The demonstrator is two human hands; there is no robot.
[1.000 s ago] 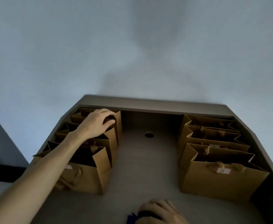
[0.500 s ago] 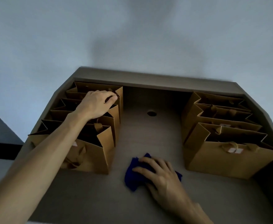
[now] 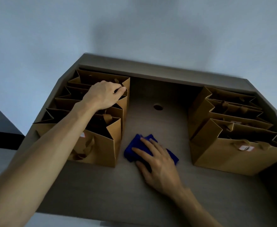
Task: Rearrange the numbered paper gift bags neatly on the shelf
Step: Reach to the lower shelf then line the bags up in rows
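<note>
**A:** ok so head cam, only one view here; what's on the shelf (image 3: 159,185)?

**B:** two bunches of brown paper gift bags standing upright; the left row (image 3: 101,145) runs near to far along the left side, packed one behind another, tops open; the right row (image 3: 232,154) does the same along the right side, looks like three or four bags, hard to count the far ones; bare strip of shelf between them with a round hole (image 3: 158,106) toward the far end

**A:** numbers readable?

**B:** nope; small white labels on the near bag of each row, too blurry to read

**A:** and the hands?

**B:** left hand (image 3: 102,94) is reaching over the left row, fingers curled down and pinching the top edge of one of the far bags (image 3: 124,94) at its right corner; right hand (image 3: 157,161) lies flat with fingers spread and straight, pressing on a blue cloth (image 3: 133,149) on the bare strip, just right of the nearest left bag; not gripping it, only resting on top

**A:** background?

**B:** plain pale wall (image 3: 134,30) behind the shelf; dim light overall
</note>
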